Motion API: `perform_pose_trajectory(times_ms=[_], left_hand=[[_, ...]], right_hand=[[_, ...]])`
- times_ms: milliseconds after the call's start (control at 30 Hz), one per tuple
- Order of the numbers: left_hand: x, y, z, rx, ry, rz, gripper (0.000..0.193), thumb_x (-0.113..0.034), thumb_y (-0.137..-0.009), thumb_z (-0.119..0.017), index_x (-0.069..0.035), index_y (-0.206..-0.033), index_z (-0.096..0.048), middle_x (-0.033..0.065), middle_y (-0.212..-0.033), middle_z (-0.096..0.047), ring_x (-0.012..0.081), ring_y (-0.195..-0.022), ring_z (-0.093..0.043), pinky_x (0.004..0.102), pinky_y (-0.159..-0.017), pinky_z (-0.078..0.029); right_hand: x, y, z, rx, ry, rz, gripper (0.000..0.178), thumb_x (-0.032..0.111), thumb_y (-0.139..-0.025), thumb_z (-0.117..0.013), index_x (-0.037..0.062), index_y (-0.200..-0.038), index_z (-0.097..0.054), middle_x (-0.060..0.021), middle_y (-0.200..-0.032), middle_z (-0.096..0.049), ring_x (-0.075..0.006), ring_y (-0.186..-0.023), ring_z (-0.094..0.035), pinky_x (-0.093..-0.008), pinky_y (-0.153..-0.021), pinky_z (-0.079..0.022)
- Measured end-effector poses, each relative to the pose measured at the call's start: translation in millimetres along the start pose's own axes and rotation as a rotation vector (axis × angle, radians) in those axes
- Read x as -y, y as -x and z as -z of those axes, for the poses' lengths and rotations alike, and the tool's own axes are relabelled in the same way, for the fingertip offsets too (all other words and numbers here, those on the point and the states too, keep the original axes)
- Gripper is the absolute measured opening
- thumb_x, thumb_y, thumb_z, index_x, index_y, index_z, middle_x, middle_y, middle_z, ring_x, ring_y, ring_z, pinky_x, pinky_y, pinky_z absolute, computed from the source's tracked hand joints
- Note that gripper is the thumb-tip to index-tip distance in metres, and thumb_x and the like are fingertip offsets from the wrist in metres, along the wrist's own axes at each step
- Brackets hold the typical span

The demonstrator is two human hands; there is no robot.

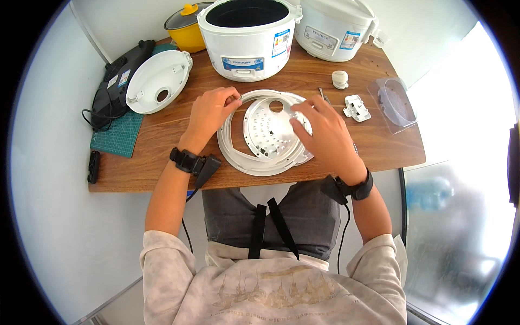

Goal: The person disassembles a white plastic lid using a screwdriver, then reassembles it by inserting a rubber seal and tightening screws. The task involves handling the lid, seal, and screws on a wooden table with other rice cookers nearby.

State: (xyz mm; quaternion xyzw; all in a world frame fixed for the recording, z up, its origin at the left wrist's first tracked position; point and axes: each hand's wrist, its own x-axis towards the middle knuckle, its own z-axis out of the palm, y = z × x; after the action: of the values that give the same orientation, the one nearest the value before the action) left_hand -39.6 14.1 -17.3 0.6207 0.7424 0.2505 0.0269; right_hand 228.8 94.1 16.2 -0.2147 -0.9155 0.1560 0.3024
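A round white rice cooker lid ring (264,169) lies on the table in front of me. Within it sits a silvery inner plate (269,130), dotted with small holes and bumps and pierced by one larger round opening. Brown table shows through a gap left of that plate. My left hand (214,111) is closed, fingertips pinching the ring's upper left edge. Over the right side, my right hand (325,125) hovers with thumb and fingers apart, holding nothing visible. Its palm hides part of the rim. Black straps with dark devices circle both wrists.
Behind stand an open white rice cooker (242,49), a lidded one (333,32) and a yellow pot (188,38). A white lid shell (160,81) lies left, above a green mat (116,135). Rightward are a white cap (340,79), white bracket (357,108) and clear tray (397,103).
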Motion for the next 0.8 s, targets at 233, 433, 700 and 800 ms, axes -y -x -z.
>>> perform_pose_trajectory(times_ms=[233,433,700,800], left_hand=[[-1.4,-0.4,1.8,-0.006,-0.003,-0.004,0.014,-0.021,-0.091,-0.071,-0.008,-0.096,-0.070,0.0086,-0.088,-0.071,0.0226,-0.077,-0.068,0.0345,-0.067,-0.053],[0.2,0.5,-0.9,-0.013,0.027,-0.002,0.013,-0.020,-0.090,-0.071,-0.008,-0.096,-0.070,0.0088,-0.088,-0.071,0.0230,-0.078,-0.068,0.0351,-0.068,-0.053],[-1.7,1.2,-0.2,-0.031,0.024,-0.017,0.014,-0.021,-0.090,-0.071,-0.009,-0.096,-0.070,0.0081,-0.088,-0.071,0.0238,-0.077,-0.069,0.0357,-0.066,-0.054],[0.8,1.0,-1.0,-0.028,0.015,-0.016,0.014,-0.023,-0.091,-0.071,-0.010,-0.095,-0.070,0.0074,-0.088,-0.072,0.0251,-0.078,-0.070,0.0374,-0.065,-0.055]], right_hand=[[-29.7,-26.4,-19.5,0.109,-0.010,-0.126,0.028,0.015,-0.086,-0.071,-0.0014,-0.108,-0.065,-0.0206,-0.101,-0.068,-0.0390,-0.096,-0.065,-0.0457,-0.083,-0.053],[-27.7,-33.6,-24.0,0.197,-0.010,-0.256,0.018,0.015,-0.085,-0.068,-0.0016,-0.088,-0.071,-0.0224,-0.099,-0.070,-0.0390,-0.092,-0.067,-0.0461,-0.082,-0.052],[-38.1,-27.9,-40.8,0.100,0.067,-0.113,0.017,0.014,-0.085,-0.063,0.0004,-0.083,-0.074,-0.0227,-0.080,-0.069,-0.0403,-0.077,-0.067,-0.0482,-0.074,-0.053],[-32.9,-30.3,-35.2,0.115,0.026,-0.197,0.016,0.013,-0.085,-0.063,0.0005,-0.083,-0.072,-0.0220,-0.077,-0.067,-0.0405,-0.075,-0.066,-0.0487,-0.071,-0.053]])
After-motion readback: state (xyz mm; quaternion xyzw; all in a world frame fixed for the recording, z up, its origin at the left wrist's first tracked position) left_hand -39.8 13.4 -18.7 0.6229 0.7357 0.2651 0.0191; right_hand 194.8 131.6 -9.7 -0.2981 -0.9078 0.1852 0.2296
